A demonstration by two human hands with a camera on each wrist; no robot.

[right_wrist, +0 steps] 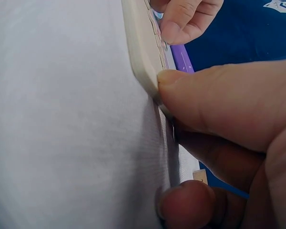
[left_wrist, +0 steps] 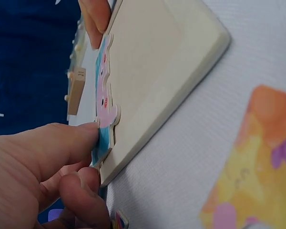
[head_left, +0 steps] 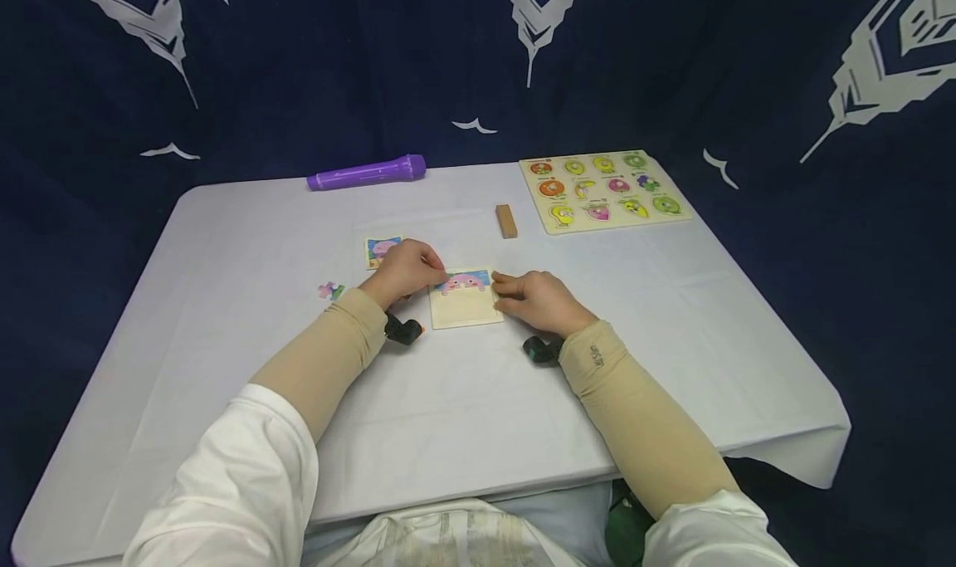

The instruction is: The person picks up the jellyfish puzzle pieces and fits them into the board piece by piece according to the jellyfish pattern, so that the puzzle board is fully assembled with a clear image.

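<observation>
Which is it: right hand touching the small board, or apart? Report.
Touching: in the right wrist view, the right hand has its thumb against the small board.

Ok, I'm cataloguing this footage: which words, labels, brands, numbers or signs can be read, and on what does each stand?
"21", apparently, though small and turned: wooden block.
Too blurred to read: dark lettering on the tan right sleeve.
Too small to tell: any print on the fruit board.
</observation>
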